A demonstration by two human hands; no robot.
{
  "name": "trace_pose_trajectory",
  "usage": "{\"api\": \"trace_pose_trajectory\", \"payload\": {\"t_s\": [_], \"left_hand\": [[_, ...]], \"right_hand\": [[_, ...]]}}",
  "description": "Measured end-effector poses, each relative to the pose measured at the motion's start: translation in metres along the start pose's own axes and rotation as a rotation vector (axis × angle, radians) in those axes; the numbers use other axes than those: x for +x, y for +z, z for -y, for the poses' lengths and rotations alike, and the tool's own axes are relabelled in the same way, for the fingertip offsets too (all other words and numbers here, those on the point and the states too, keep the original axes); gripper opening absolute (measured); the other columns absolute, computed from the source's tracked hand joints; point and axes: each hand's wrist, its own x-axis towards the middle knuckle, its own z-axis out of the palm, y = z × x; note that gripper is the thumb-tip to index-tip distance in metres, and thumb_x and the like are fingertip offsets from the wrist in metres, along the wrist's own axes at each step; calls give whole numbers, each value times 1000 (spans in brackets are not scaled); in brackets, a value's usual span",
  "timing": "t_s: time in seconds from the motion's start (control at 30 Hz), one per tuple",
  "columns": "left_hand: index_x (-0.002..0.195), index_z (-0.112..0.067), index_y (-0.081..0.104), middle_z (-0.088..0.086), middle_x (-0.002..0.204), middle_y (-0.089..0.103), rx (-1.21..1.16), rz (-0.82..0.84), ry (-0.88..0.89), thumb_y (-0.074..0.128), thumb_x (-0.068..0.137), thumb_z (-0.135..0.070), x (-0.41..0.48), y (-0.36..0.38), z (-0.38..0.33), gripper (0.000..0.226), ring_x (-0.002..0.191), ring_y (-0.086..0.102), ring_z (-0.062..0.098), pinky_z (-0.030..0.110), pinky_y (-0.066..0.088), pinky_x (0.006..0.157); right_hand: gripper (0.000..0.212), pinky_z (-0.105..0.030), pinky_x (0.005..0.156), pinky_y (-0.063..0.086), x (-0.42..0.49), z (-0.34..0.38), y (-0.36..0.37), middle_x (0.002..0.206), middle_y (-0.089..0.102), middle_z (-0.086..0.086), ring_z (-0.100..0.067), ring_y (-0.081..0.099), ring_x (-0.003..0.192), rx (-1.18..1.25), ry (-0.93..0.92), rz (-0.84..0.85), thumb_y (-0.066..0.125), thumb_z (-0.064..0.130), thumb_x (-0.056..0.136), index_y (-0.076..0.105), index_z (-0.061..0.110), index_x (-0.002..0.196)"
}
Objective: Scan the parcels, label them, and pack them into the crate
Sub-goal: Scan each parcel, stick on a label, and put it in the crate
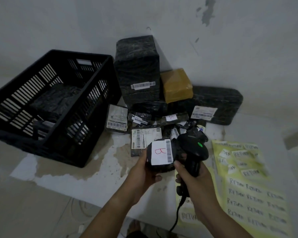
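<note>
A bare grey wall closes off the back of a pale, stained platform, and everything sits on that platform toward its wall edge. Near the front edge, the left hand (145, 170) grips a small black-wrapped parcel (162, 156) from below, its white label with a red handwritten letter and a barcode strip turned up toward the camera — held so, by the look of it, to give the scanner a clean read. The right hand (193, 176) is clenched round the handle of a black barcode scanner (194, 150), its head just beside the parcel and a green light showing on top; its cable drops off the front edge.

Behind them lies the unsorted heap of parcels (145, 121), mostly black-wrapped, with a tall black box (138, 69) and a tan one (177, 85) against the wall. To the right, toward the front right corner, yellow sheets of "RETURN" labels (248, 186) lie flat within reach — handy for the labelling step.

The black slatted crate (86, 117) stands at the left edge, open-topped. Inside, at least one dark wrapped parcel (57, 102) lies on the floor, with what seem a few more beside it; much room remains.
</note>
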Motion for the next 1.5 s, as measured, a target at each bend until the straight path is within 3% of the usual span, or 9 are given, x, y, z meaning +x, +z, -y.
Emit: {"api": "trace_pose_trajectory", "payload": {"t_s": [0.1, 0.27, 0.43, 0.57, 0.73, 0.9, 1.03, 1.33, 1.5], "left_hand": [[136, -38, 56, 3, 129, 69, 25, -43, 42, 40, 108, -36, -3, 1, -9, 32, 108, 70, 25, 38, 57, 79], [129, -21, 52, 10, 117, 72, 182, -77, 47, 56, 103, -33, -3, -11, -12, 29, 90, 72, 18, 31, 56, 74], [135, -21, 55, 9, 127, 69, 86, -103, 25, 68, 94, -7, 4, -29, -14, 46, 109, 72, 29, 44, 59, 94], [127, -22, 61, -2, 115, 76, 91, -222, 115, 69, 96, -18, 11, -33, -25, 33, 107, 72, 17, 34, 56, 91], [127, -24, 52, -7, 118, 72, 212, -271, 107, 69, 96, -25, 25, -40, -31, 36, 99, 72, 7, 9, 50, 62], [123, -19, 51, 2, 117, 73, 220, -253, 100, 66, 98, -18, 41, -53, -38, 30, 84, 76, 8, 11, 52, 60], [128, -16, 56, 2, 116, 74, 236, -248, 115, 70, 95, -15, 51, -64, -36, 35, 92, 76, 13, 28, 60, 82], [129, -15, 56, -1, 113, 70, 292, -277, 117, 65, 96, -3, 65, -73, -36, 36, 77, 72, -5, 13, 55, 66], [136, -14, 57, -2, 118, 72, 317, -244, 117, 65, 98, -8, 68, -72, -35, 39, 88, 73, -2, 13, 55, 70]], "right_hand": [[18, -33, 51, 51, 4, 7, -5, 70, 63, -8, -21, 60, 63, 27, -16, -26, 76, 24, 84, 69, 21, 101], [18, -32, 54, 55, 9, 17, -8, 74, 67, -8, -18, 64, 63, -72, -48, 24, 74, 23, 86, 68, 26, 103], [17, -34, 56, 55, 10, 22, -6, 80, 71, -7, -16, 67, 65, -242, -91, 25, 74, 26, 86, 66, 26, 101], [20, -25, 49, 51, -4, 25, -8, 68, 68, -5, -15, 61, 56, -286, -60, 61, 66, 34, 90, 67, 14, 94], [33, -21, 51, 49, -25, 29, -1, 59, 64, -5, -19, 62, 54, -346, -67, 130, 59, 34, 93, 63, 3, 84], [31, -20, 55, 49, -33, 27, 21, 62, 66, -7, -18, 65, 58, -421, -104, 196, 58, 40, 92, 62, 10, 84], [35, -23, 59, 51, -37, 28, 34, 63, 66, -5, -16, 65, 58, -441, -161, 204, 54, 55, 79, 61, 22, 88], [37, -25, 60, 51, -45, 35, 46, 67, 68, -2, -13, 65, 56, -456, -237, 174, 53, 61, 71, 60, 30, 91], [34, -17, 55, 47, -48, 38, 46, 62, 67, -1, -11, 64, 53, -474, -211, 154, 55, 58, 72, 60, 29, 90]]}}
